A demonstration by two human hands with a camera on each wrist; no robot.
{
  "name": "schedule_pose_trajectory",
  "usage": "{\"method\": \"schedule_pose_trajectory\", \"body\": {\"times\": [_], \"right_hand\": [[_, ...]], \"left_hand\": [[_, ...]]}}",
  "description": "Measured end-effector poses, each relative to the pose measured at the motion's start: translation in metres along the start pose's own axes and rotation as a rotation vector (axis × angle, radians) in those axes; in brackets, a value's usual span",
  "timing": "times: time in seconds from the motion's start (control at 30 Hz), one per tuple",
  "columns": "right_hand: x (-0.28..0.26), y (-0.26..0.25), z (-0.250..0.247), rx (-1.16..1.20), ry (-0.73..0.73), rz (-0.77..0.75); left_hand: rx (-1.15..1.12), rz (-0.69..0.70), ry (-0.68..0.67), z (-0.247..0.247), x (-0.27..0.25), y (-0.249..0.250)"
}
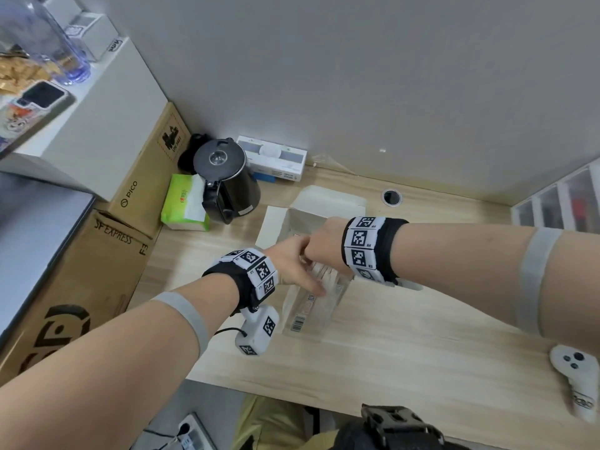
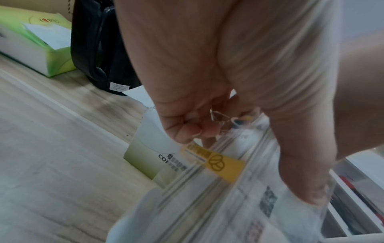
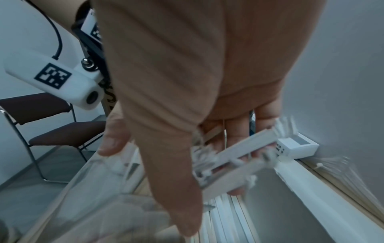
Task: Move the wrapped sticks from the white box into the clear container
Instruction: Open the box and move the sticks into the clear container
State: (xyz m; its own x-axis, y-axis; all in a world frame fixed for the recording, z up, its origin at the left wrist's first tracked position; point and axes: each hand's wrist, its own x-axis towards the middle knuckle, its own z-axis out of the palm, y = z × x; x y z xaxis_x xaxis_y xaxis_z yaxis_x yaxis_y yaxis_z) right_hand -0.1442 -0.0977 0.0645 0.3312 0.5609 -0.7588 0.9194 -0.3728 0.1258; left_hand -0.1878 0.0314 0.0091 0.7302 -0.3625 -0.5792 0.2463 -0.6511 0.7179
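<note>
The white box [image 1: 302, 222] lies open on the wooden desk, with the clear container [image 1: 308, 316] right in front of it. My left hand [image 1: 289, 264] grips the clear container [image 2: 228, 205] at its near-box end, thumb [image 2: 305, 180] along the clear wall. My right hand [image 1: 319, 243] hovers where box and container meet. It holds a bundle of white wrapped sticks [image 3: 239, 159] between thumb and fingers. More wrapped sticks [image 3: 224, 213] lie below it in the white box [image 3: 290, 197]. Blurred sticks show inside the container.
A black kettle [image 1: 227, 180] and a green tissue pack [image 1: 185, 203] stand left of the box. Cardboard boxes [image 1: 81, 271] line the left edge. A white controller [image 1: 574, 378] lies at the front right, a clear drawer unit [image 1: 561, 199] at the far right.
</note>
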Motion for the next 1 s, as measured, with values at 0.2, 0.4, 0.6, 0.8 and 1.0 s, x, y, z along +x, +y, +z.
{"method": "schedule_pose_trajectory", "body": {"times": [0.2,0.4,0.6,0.8,1.0], "right_hand": [[-0.016,0.006,-0.012,0.24,-0.011,-0.037],[-0.014,0.02,0.019,1.156,0.307,0.091],[0.003,-0.001,0.033,1.411,0.486,0.315],[0.011,-0.031,0.036,1.288,0.346,0.245],[0.018,-0.015,0.024,1.625,0.473,0.324]], "left_hand": [[-0.064,-0.018,0.028,0.004,0.001,-0.015],[-0.075,-0.023,0.03,0.001,-0.003,-0.018],[-0.108,-0.018,0.063,0.002,-0.002,-0.011],[-0.285,0.027,0.057,0.001,-0.005,-0.006],[-0.086,-0.043,0.016,-0.004,-0.009,-0.025]]}}
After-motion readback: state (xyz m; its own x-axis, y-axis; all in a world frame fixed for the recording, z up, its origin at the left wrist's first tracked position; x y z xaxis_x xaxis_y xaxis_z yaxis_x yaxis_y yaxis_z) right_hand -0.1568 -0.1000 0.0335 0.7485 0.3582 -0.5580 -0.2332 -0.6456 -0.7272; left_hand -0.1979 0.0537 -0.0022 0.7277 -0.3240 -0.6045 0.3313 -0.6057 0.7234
